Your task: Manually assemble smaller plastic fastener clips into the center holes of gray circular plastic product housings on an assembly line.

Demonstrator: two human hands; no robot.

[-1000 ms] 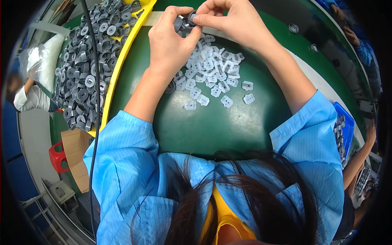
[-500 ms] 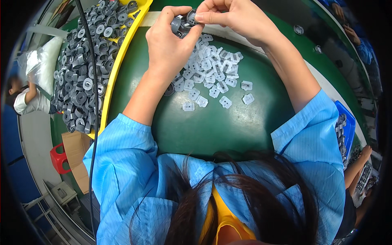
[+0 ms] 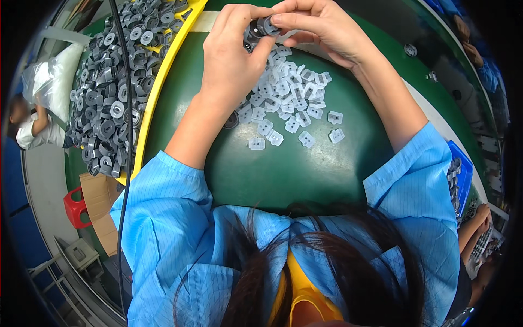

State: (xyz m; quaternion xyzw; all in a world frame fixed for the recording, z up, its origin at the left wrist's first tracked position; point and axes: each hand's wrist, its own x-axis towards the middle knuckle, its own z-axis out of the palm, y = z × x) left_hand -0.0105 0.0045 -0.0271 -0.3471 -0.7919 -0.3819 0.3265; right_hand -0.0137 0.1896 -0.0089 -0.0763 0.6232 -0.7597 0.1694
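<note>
Near the top edge, a dark grey round plastic part [image 3: 265,26] is held between both hands. My left hand [image 3: 231,57] wraps round it from the left, its thumb underneath. From the right, my right hand [image 3: 327,27] grips its far side with thumb and fingers. Whether a smaller piece sits inside the part is hidden by the fingers. Just below the hands lies a loose pile of small translucent white plastic pieces [image 3: 294,90] on the green table [image 3: 261,182]. Another dark round part [image 3: 231,120] shows partly behind my left wrist.
On the left stands a yellow-edged tray [image 3: 148,117] heaped with grey plastic parts [image 3: 111,98], crossed by a black cable [image 3: 128,136]. To the right is a blue bin [image 3: 464,174] of parts. Other people sit at both sides. A red stool [image 3: 76,208] stands lower left.
Both hands and the grey part shift slightly right in the picture, as does the white pile. The right hand's fingers have curled lower around the part.
</note>
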